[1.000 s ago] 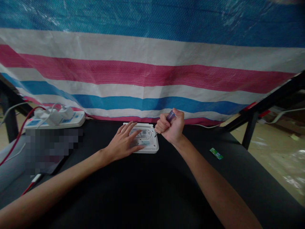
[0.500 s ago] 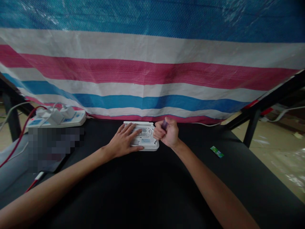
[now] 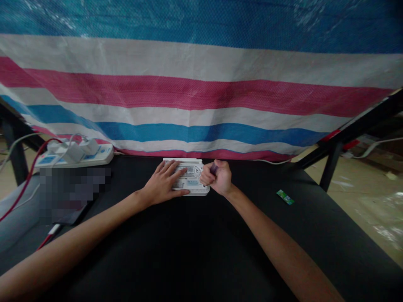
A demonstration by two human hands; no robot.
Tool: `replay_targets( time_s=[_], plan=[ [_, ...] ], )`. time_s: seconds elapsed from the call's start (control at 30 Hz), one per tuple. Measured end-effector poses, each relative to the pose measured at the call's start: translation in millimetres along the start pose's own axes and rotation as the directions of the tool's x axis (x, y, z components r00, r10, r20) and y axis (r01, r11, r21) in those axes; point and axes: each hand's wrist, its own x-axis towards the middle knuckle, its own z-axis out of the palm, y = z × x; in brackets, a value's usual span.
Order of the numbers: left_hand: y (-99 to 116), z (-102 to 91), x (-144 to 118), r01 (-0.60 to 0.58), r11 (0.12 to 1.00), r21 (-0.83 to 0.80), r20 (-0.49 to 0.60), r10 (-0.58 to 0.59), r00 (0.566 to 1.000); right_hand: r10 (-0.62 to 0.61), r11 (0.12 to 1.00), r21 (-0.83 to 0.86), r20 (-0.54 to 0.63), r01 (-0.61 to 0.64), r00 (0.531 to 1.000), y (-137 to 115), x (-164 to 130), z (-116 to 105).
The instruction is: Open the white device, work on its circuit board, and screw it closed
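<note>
A white flat device [image 3: 192, 183] with vent holes and a label lies on the black table [image 3: 201, 243] near its far edge. My left hand [image 3: 165, 183] rests flat on the device's left half, fingers spread. My right hand [image 3: 219, 178] is closed in a fist around a purple-handled screwdriver [image 3: 214, 168], held upright at the device's right edge; its tip is hidden behind my fingers.
A white power strip [image 3: 75, 155] with plugs and red and white cables sits at the far left. A small green packet [image 3: 285, 196] lies to the right. A striped tarp [image 3: 201, 92] hangs behind the table. A blurred patch covers something at the left.
My right hand has come down and slightly left with the screwdriver, from raised above the device to low against its right edge. My left hand stays on the device.
</note>
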Motion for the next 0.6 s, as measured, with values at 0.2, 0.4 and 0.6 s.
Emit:
replay_targets(
  time_s=[0.2,0.4,0.6],
  plan=[
    [-0.5,0.7,0.0,-0.006,1.000,-0.007,-0.005,0.006,1.000,-0.050,0.998,-0.042,-0.004,0.050,0.999,-10.8,0.5,2.8],
    [-1.0,1.8,-0.6,-0.012,1.000,-0.028,-0.024,0.011,1.000,-0.096,0.992,-0.090,-0.079,0.089,0.992,-20.7,1.8,15.2],
    [-3.5,5.2,-1.8,-0.022,0.999,-0.034,-0.067,0.019,0.998,-0.047,0.994,-0.104,-0.035,0.043,0.998,-19.8,3.2,17.0]
  ],
)
